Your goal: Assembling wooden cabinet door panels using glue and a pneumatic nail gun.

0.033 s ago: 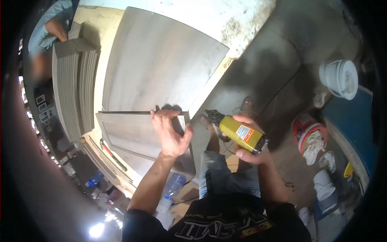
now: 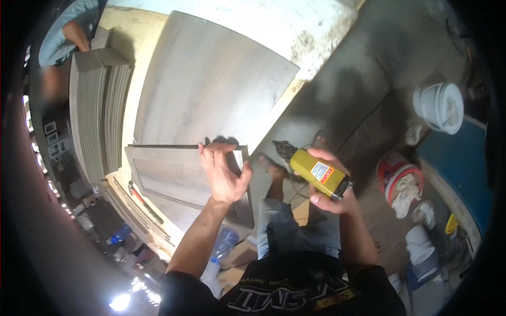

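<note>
Yellow block-shaped tool (image 2: 320,173) – labelled, tilted, held aloft; grey-brown framed panel (image 2: 171,171) – left of tool

- A white bucket (image 2: 428,107) was at the right, near a flat blue surface (image 2: 457,160).
- A red bucket (image 2: 386,173) held crumpled pale material (image 2: 405,197).
- A small yellow object (image 2: 451,223) lay near a white container (image 2: 420,245).
- A clear bottle (image 2: 226,240) was beside cardboard (image 2: 240,254).
- A red-handled tool (image 2: 138,197) lay at the left.
- A co-worker's light-blue sleeve (image 2: 54,48) showed at upper left.

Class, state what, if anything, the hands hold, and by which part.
Right hand: yellow tool, around its body. Left hand: framed panel, by its upper edge near the right corner.
</note>
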`<state>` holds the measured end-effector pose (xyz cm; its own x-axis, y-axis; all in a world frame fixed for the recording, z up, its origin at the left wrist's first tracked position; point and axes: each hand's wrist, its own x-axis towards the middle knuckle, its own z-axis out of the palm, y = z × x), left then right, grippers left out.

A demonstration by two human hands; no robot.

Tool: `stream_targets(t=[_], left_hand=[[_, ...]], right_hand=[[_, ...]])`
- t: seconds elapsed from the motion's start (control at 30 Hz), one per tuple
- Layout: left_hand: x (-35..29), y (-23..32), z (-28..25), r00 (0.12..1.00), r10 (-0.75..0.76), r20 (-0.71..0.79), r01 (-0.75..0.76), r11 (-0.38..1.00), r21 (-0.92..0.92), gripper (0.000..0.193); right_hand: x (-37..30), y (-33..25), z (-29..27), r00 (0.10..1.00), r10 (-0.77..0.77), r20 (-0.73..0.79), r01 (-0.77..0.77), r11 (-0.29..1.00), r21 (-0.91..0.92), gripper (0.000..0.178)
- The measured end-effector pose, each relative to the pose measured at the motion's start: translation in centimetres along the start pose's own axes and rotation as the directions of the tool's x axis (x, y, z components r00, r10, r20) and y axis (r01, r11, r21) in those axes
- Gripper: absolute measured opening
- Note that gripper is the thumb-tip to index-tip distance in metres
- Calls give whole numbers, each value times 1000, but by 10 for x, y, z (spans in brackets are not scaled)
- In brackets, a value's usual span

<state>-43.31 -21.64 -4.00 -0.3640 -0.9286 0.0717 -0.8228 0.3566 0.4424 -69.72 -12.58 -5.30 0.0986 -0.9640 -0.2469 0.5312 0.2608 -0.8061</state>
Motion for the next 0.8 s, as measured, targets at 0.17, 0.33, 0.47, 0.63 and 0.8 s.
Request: stream_targets(t=[0.17, 0.33, 0.47, 0.63, 0.8], left_hand=[[-1, -1, 2, 989, -44, -140, 42, 999, -21, 38], [-16, 12, -11, 986, -142, -91, 127, 979, -158, 43], [-72, 44, -45, 959, -241, -151, 221, 966, -138, 57], [-187, 12, -82, 908, -409, 94, 411, 912, -6, 62], [-215, -31, -86, 947, -303, 110, 277, 939, 205, 63]], right_hand=[[43, -112, 30, 967, -226, 120, 251, 747, -615, 67], [140, -155, 85, 984, -58, 168, 171, 60, -983, 84], [227, -135, 80, 988, -70, 136, 121, -184, -976, 80], [248, -98, 95, 800, -413, 435, 333, -297, -895, 60], [140, -18, 123, 929, -47, 368, 358, -148, -922, 63]])
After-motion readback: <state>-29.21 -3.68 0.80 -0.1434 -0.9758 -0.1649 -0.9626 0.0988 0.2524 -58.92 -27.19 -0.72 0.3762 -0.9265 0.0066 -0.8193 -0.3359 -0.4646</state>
